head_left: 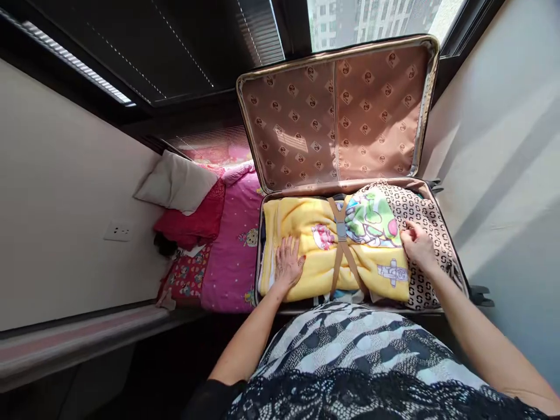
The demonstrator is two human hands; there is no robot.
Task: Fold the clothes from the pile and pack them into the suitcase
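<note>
An open suitcase (441,216) lies in front of me, its patterned brown lid (306,122) standing up. A folded yellow blanket (301,224) with cartoon prints fills it, crossed by buckled tan straps (342,233). My left hand (287,262) lies flat on the blanket's left part, fingers spread. My right hand (417,244) rests at the blanket's right edge, fingers pinched on the fabric where it meets a beige patterned cloth (426,221).
Left of the suitcase is a bed with a pink sheet (231,256), a red pillow (192,224) and a white pillow (177,184). A wall with a socket (118,231) is at the left. A window (371,20) is behind the lid.
</note>
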